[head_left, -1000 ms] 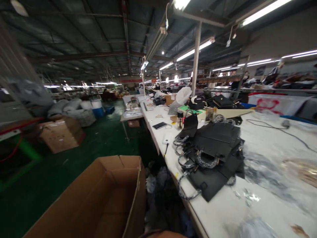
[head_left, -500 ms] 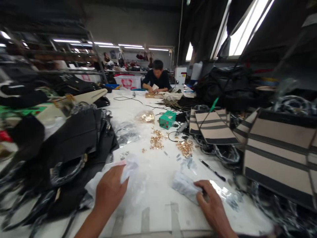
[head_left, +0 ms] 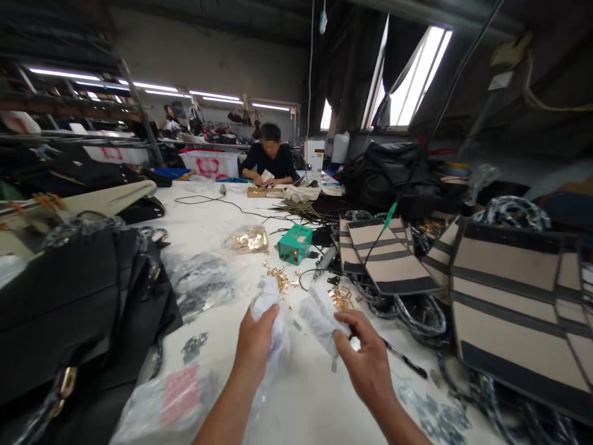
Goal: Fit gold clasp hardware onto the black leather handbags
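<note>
My left hand (head_left: pixel 259 343) is closed around a crumpled white sheet, thin plastic or tissue (head_left: pixel 267 298), which trails down past the wrist. Facing it, my right hand (head_left: pixel 364 349) pinches a second crumpled white wrapper (head_left: pixel 319 315) between thumb and fingers. Whether anything is inside either wrapper cannot be seen. Just beyond the hands lie loose gold metal fittings (head_left: pixel 278 276) and another small gold pile (head_left: pixel 341 296). A clear plastic bag with a pink label (head_left: pixel 180 394) rests left of my left forearm. Small grey metal plates (head_left: pixel 435 414) are scattered right of my right forearm.
Black bags (head_left: pixel 88 296) crowd the left side. Beige-and-black striped bags (head_left: pixel 504 290) stand on the right. A green box (head_left: pixel 295 243) with a cable, a bag of gold parts (head_left: pixel 250 239) and a black pen (head_left: pixel 405 360) lie on the white table. A co-worker (head_left: pixel 271 157) sits opposite.
Both hands have come together over the middle of the table, each with a white wrapper. The pink-labelled bag now lies free at lower left. My view has swung right.
</note>
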{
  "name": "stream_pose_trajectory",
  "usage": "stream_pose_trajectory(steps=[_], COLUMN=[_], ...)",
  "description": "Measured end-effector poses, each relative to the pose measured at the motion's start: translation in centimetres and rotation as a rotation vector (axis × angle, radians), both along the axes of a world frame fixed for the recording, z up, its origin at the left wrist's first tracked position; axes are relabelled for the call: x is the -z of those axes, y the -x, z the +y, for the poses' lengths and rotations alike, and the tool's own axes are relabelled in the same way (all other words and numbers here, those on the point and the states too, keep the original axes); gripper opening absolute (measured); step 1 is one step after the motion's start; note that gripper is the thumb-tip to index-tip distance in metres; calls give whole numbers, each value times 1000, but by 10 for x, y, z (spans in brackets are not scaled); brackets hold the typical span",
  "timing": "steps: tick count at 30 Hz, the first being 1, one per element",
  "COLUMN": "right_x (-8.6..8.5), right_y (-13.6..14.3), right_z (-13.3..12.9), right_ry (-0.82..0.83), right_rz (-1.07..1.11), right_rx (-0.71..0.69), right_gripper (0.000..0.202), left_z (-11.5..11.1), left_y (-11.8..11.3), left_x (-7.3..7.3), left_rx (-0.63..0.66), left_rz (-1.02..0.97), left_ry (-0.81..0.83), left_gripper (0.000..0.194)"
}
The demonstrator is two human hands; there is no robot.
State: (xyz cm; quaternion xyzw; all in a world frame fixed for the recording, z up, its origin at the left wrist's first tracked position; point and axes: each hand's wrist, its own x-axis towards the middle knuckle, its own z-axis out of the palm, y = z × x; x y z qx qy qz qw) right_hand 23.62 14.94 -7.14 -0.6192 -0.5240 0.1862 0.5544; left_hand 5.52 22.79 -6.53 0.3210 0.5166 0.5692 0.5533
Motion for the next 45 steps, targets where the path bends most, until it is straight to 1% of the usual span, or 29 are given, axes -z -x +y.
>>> stream_pose_trajectory(steps=[2,4,6,8,9,11,13,14,16,17,19,21,23,26,29,34,37,40,42,45], right_x=[-1,6,19,32,37,44,45,44,40,37,32,28,24,21,24,30,30,28,27,26], right_y=[21,42,60,73,77,81,80,79,75,73,70,67,65,62,59,53,52,52,52,54], right_z=[21,40,54,63,66,67,67,66,66,66,66,67,67,67,69,73,73,73,72,70], right_ry=[-170,-274,-335,-360,-354,-308,-256,-217,-110,-48,66,120,124,110,133,128,130,148,160,185], right_rz=[-77,-154,-232,-284,-296,-305,-270,-218,-23,103,335,438,403,295,305,389,363,319,308,352], right_rx=[11,12,-65,-188,-233,-279,-309,-325,-332,-320,-284,-271,-288,-298,-292,-352,-314,-288,-285,-287], right_gripper=[19,21,25,29,32,34,32,29,26,27,38,43,38,24,19,15,19,22,23,27], left_z=[3,5,9,14,17,23,27,28,26,24,20,15,10,5,5,11,13,15,15,14], left_y=[4,10,17,23,25,28,27,27,26,25,24,20,15,4,-3,-4,-2,-2,-2,-2], left_x=[10,20,27,31,33,35,36,37,38,38,37,34,28,18,15,22,28,32,33,31], left_rx=[28,130,191,184,165,134,132,131,126,130,146,151,149,125,81,76,95,93,72,57], left_rz=[-115,-312,-494,-577,-578,-530,-477,-457,-432,-423,-411,-392,-358,-292,-246,-198,-153,-155,-177,-196], left_ry=[60,112,201,216,203,160,144,145,153,159,166,154,129,104,91,78,78,84,92,82], left_gripper=[49,48,46,50,52,54,57,58,59,60,61,63,61,55,55,56,57,58,59,59])
